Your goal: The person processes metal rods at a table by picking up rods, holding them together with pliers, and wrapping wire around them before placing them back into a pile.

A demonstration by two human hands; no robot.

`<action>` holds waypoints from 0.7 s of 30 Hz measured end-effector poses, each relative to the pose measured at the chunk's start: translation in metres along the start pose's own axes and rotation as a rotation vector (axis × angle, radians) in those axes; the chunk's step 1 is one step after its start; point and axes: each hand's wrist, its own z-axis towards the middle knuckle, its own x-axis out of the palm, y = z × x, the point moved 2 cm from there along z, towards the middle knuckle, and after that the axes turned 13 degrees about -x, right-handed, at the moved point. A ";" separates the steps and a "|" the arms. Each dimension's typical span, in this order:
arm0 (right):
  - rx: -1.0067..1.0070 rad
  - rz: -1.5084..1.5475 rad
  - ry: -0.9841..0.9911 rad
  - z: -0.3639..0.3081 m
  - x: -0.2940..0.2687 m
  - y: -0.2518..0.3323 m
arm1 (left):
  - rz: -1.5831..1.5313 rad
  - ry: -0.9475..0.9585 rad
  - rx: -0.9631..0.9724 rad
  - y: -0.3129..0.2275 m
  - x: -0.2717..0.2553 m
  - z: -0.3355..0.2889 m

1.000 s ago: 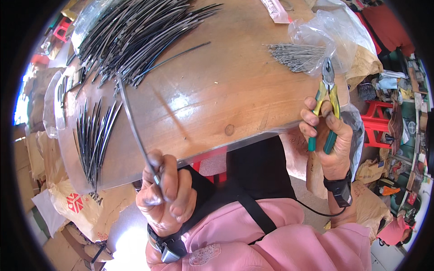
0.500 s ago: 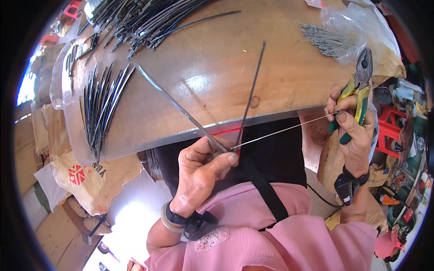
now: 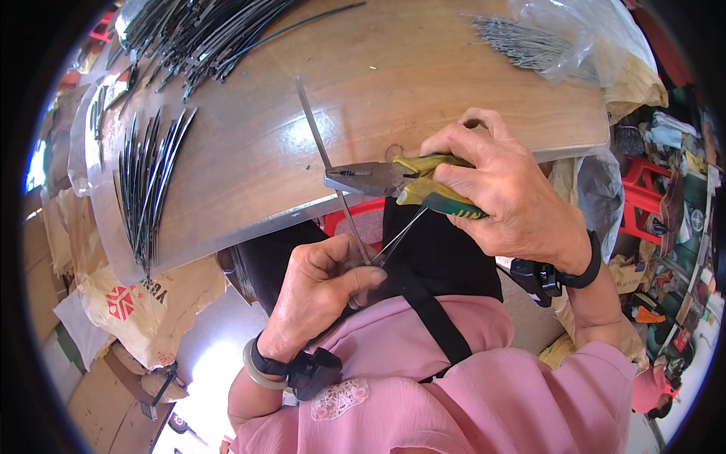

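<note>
Over my lap, at the table's near edge, my left hand [image 3: 321, 291] pinches the lower ends of a thin dark metal strip [image 3: 308, 113] and thin wires [image 3: 399, 238] between thumb and fingers. The strip slants up and left over the table. My right hand [image 3: 525, 193] is wrapped round pliers [image 3: 370, 179] with yellow and green handles. Their jaws lie across the strip, a little above my left hand; whether they bite on it I cannot tell. The wires run from my left fingertips up toward the pliers' handles, where their far ends are hidden.
On the wooden table [image 3: 257, 159] lie a large pile of black strips [image 3: 200, 41] at the far left and a smaller fanned bundle [image 3: 151, 185] nearer. Short grey wires [image 3: 522, 47] lie by a clear plastic bag [image 3: 567, 30]. A red stool [image 3: 639, 208] stands to the right.
My right hand has swung left and inward, bringing the pliers from upright at the right to lying across the strip. The strips' angle has changed, and the wire is no longer stretched to the right.
</note>
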 end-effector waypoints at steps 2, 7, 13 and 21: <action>0.017 -0.003 0.037 -0.001 0.003 0.001 | -0.013 0.017 -0.009 0.001 -0.001 0.000; 0.031 -0.016 0.031 -0.004 0.000 0.004 | -0.146 0.142 -0.028 -0.022 -0.009 -0.008; -0.046 -0.005 -0.008 0.006 -0.003 0.020 | -0.087 0.216 -0.086 -0.042 -0.002 0.000; -0.033 -0.120 -0.128 0.001 -0.002 0.019 | -0.638 0.327 -0.225 -0.013 0.018 0.011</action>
